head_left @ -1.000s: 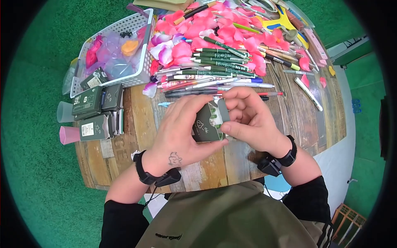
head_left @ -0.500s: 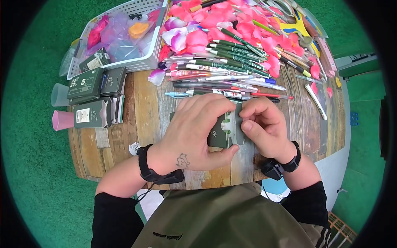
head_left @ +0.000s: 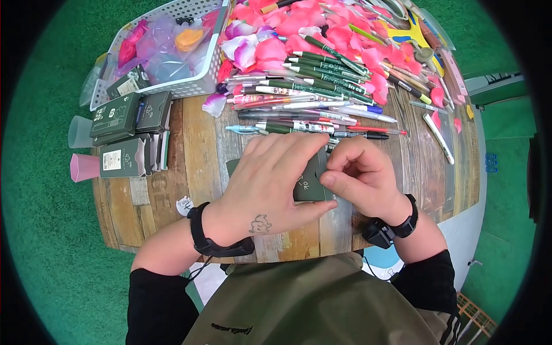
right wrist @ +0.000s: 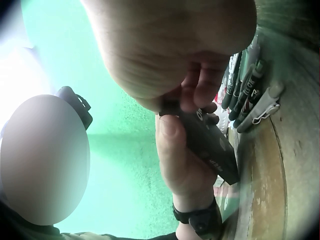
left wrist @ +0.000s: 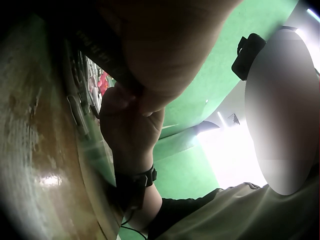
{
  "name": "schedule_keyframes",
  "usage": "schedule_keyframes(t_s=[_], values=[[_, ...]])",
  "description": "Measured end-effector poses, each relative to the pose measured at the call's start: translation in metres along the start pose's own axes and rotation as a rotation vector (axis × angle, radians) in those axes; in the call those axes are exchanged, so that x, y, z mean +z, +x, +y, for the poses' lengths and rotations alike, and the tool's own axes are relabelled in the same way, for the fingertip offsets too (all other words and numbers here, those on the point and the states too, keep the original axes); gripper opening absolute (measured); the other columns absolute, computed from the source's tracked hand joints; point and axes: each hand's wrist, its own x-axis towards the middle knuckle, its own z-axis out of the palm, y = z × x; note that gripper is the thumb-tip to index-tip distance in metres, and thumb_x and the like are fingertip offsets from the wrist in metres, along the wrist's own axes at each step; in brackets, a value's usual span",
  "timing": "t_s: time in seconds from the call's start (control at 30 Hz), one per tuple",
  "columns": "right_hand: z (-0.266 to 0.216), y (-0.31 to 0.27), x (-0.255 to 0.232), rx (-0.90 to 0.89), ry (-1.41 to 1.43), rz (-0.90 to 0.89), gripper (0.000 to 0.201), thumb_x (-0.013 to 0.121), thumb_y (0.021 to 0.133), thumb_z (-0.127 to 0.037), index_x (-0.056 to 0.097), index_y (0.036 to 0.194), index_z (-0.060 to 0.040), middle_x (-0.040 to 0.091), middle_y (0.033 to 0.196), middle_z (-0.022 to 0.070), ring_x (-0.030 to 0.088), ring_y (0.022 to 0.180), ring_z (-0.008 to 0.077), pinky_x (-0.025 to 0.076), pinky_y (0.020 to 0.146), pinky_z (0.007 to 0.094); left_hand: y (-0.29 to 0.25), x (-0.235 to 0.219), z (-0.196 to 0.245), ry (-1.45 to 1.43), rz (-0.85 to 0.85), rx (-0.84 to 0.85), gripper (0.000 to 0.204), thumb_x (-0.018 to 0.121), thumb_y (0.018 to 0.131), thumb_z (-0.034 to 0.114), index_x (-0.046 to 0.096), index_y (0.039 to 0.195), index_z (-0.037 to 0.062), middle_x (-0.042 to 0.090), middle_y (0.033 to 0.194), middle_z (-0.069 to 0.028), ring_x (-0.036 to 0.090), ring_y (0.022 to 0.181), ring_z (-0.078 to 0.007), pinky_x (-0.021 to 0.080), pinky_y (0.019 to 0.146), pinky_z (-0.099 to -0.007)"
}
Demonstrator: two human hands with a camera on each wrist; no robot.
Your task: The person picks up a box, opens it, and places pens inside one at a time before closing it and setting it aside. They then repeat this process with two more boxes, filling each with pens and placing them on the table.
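Note:
In the head view my left hand (head_left: 279,184) grips a small dark green cardboard pen box (head_left: 310,183) printed "OK", its fingers over the far side and the thumb along the near edge. My right hand (head_left: 365,178) is at the box's right end, fingers curled and thumb against the end flap. That end looks folded over, and the inside of the box is hidden. From the right wrist view, the box (right wrist: 212,150) slants between both hands above the table. The left wrist view shows the box (left wrist: 102,50) dark and close up.
Several pens (head_left: 328,86) lie beyond the hands, in front of a heap of pink petals (head_left: 299,34). At left, similar boxes (head_left: 123,158) are stacked by a white basket (head_left: 195,86) and a pink cup (head_left: 85,167). A white marker (head_left: 438,138) lies at right on the wooden table (head_left: 172,190).
The box's end flap, standing up earlier with green pen ends showing inside, has been folded over the opening. My right hand has moved in to the box's end; my left hand keeps its grip.

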Motion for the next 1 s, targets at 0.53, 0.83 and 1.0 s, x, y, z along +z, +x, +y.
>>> schedule_keyframes(t_s=[0.53, 0.83, 1.0], values=[[-0.008, 0.007, -0.003, 0.261, 0.04, -0.031, 0.035, 0.085, 0.092, -0.006, 0.056, 0.112, -0.0091, 0.055, 0.084, -0.0067, 0.051, 0.076, -0.0002, 0.041, 0.062, 0.0197, -0.007, 0.012, 0.007, -0.029, 0.047, 0.142, 0.107, 0.101, 0.066, 0.041, 0.048, 0.149, -0.0017, 0.069, 0.124, -0.0156, 0.068, 0.101, -0.0381, 0.052, 0.089, -0.0456], [-0.023, 0.002, -0.011, 0.211, -0.379, -0.02, 0.055, 0.079, 0.092, -0.008, 0.061, 0.144, -0.009, 0.058, 0.081, -0.0058, 0.05, 0.067, 0.0012, 0.043, 0.06, 0.023, -0.016, 0.017, 0.004, -0.036, 0.022, 0.149, 0.11, 0.097, 0.072, 0.046, 0.041, 0.155, -0.0004, 0.056, 0.143, -0.0244, 0.059, 0.127, -0.0442, 0.048, 0.104, -0.0487], [-0.074, -0.039, -0.056, 0.248, -0.478, 0.386, 0.032, 0.071, 0.096, -0.002, 0.073, 0.128, -0.0036, 0.072, 0.102, -0.0027, 0.06, 0.078, 0.0039, 0.048, 0.068, 0.0221, -0.018, 0.005, -0.001, 0.014, 0.19, 0.178, 0.093, 0.09, 0.08, 0.041, 0.047, 0.15, -0.0019, 0.057, 0.14, -0.0251, 0.058, 0.125, -0.0438, 0.047, 0.105, -0.0499]])
